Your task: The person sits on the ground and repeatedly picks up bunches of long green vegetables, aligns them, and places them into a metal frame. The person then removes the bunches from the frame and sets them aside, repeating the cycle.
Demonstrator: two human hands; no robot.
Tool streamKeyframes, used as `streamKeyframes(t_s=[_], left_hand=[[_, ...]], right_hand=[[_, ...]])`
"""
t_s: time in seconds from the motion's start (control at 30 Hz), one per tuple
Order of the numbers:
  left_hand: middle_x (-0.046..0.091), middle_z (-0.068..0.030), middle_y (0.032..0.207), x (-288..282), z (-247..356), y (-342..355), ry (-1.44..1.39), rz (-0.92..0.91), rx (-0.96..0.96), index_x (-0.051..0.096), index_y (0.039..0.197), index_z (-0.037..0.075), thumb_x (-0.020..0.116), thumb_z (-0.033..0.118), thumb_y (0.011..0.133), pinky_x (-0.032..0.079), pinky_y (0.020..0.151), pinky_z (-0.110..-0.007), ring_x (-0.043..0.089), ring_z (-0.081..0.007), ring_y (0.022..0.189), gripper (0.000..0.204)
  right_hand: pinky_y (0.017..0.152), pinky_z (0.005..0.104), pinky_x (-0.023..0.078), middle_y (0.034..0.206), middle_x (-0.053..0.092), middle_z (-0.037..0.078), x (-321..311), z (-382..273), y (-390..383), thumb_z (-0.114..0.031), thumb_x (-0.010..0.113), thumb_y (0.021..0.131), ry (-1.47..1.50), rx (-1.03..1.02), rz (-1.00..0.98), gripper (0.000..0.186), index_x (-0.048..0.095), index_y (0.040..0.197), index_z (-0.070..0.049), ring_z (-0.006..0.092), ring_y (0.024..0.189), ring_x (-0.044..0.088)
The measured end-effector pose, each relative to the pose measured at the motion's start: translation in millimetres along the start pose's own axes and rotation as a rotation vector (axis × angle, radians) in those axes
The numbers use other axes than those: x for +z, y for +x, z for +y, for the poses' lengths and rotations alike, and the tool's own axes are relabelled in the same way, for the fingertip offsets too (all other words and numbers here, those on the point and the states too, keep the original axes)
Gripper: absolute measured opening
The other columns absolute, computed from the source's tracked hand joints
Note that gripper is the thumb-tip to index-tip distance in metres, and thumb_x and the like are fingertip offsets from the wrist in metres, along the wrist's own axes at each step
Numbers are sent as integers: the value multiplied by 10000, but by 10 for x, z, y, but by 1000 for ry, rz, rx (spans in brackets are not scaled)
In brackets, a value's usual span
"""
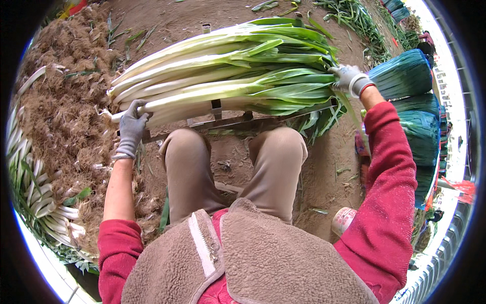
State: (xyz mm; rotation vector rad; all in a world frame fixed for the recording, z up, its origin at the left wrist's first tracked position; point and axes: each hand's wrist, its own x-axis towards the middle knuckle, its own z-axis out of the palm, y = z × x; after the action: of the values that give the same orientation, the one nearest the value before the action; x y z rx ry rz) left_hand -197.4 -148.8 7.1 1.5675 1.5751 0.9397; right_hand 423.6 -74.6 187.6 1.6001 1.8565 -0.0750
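A large pile of leeks (223,66) lies crosswise over a low metal frame (216,110) in front of my knees, white ends to the left and green leaves to the right. My left hand (133,127), in a grey glove, is closed around the white shank of the nearest leek, close to its root end. At the far right of the pile, my right hand (348,80), gloved as well, has its fingers curled on the green leaf tips. Part of that grip is hidden by the leaves.
Trimmed brown roots (66,116) are heaped on the left. More leeks (40,202) lie beyond them at the lower left. Wrapped bundles of green leeks (405,76) line the right side. A pinkish-white tub (344,220) stands by my right elbow. Loose leaves (352,25) litter the ground.
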Motion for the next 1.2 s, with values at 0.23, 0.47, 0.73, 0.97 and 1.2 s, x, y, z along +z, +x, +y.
streamKeyframes(t_s=[0.23, 0.47, 0.73, 0.97, 1.2], left_hand=[[658, -42, 1016, -76, 102, -22, 41, -46, -45, 583, 1172, 36, 555, -123, 832, 539, 791, -251, 685, -127, 904, 376], [696, -72, 923, -47, 271, -59, 182, -34, 31, 601, 1136, 101, 611, -58, 816, 540, 759, -297, 702, -167, 840, 358], [711, -117, 807, -29, 230, 6, 381, 9, -90, 615, 1113, 189, 715, 112, 811, 523, 709, -387, 696, -292, 779, 327], [712, -155, 874, -10, 293, 57, 509, 8, -72, 629, 1086, 176, 728, 199, 793, 524, 742, -402, 695, -313, 843, 310], [693, -221, 1033, 62, 521, -62, 489, 97, 77, 634, 1171, 85, 699, 304, 793, 532, 829, -460, 685, -360, 952, 442]], right_hand=[[987, 520, 417, 1248, 561, 202, 1011, 132, 188, -108, 579, 827, 8, 9, 209, 549, 484, 1367, -78, 376, 1135, 576], [1008, 516, 432, 1472, 405, 194, 2182, -229, 819, -243, 642, 828, 227, 176, 375, 764, 306, 1508, -156, 392, 1285, 469], [1088, 489, 357, 1456, 409, 197, 2253, 39, 333, -171, 665, 819, 247, 108, 582, 844, 238, 1546, -150, 393, 1293, 450], [1118, 459, 311, 1498, 396, 160, 2017, 220, -728, -194, 549, 909, 144, 280, 863, 603, 385, 1486, -136, 334, 1365, 394], [1114, 456, 313, 1400, 509, 161, 339, -1440, -625, -91, 554, 911, 465, -356, 1075, 455, 529, 1365, -74, 343, 1300, 455]])
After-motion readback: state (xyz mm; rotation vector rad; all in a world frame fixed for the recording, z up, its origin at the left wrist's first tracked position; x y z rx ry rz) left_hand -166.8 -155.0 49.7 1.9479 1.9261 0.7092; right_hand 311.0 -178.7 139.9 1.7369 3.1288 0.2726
